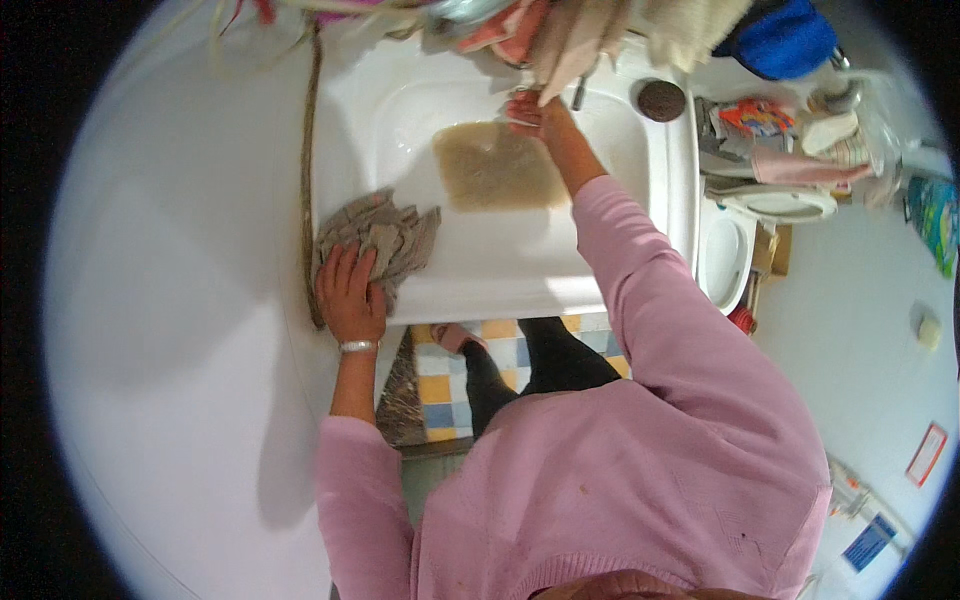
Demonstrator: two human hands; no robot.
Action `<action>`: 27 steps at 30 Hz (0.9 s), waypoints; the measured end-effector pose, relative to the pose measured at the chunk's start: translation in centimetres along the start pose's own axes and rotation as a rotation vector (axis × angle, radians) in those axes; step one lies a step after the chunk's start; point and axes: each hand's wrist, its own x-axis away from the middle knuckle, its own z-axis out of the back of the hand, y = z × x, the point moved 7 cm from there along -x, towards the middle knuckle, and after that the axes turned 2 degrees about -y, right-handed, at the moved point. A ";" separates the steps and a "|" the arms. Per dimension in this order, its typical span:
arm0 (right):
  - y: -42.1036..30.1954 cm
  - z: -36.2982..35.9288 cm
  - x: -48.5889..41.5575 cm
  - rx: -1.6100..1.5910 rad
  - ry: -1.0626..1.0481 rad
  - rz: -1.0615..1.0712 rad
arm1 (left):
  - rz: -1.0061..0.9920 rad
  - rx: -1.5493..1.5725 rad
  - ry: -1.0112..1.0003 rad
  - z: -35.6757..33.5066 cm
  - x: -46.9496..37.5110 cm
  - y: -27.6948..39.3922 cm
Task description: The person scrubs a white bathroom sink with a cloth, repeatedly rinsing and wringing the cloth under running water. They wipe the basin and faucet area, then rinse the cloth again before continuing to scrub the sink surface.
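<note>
In front of me is a white bathtub (480, 259) with a shallow pool of murky, brownish water (499, 169) at its bottom. My left hand (350, 292) grips a crumpled grey-brown cloth (386, 232) on the tub's near left corner. A silver watch or bracelet (358, 346) circles that wrist. My right hand (536, 116) reaches over the water to the far side, where hanging towels (577, 37) partly cover it. Its fingers are bent near the fittings, and whether they hold something cannot be made out. Close by shows a dark handle-like piece (580, 93).
A round dark brown scrubber or lid (661, 100) sits on the tub's right rim. A toilet (726, 259) with raised lid stands to the right, beside bags and cloths (780, 139). A brown strip (311, 172) edges the white wall (172, 277) on the left. Checkered flooring (442, 386) lies below.
</note>
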 end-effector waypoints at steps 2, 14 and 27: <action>0.5 -1.8 0.4 -0.034 -0.073 -0.016 | -0.014 -0.040 -0.005 0.0 0.0 0.3; 2.1 -5.0 -1.1 -0.220 -0.099 -0.255 | -0.143 -0.129 -0.023 -1.0 -0.6 1.5; 0.7 -6.2 0.6 -0.295 -0.080 -0.257 | -0.193 -0.154 0.015 -1.0 -0.3 1.5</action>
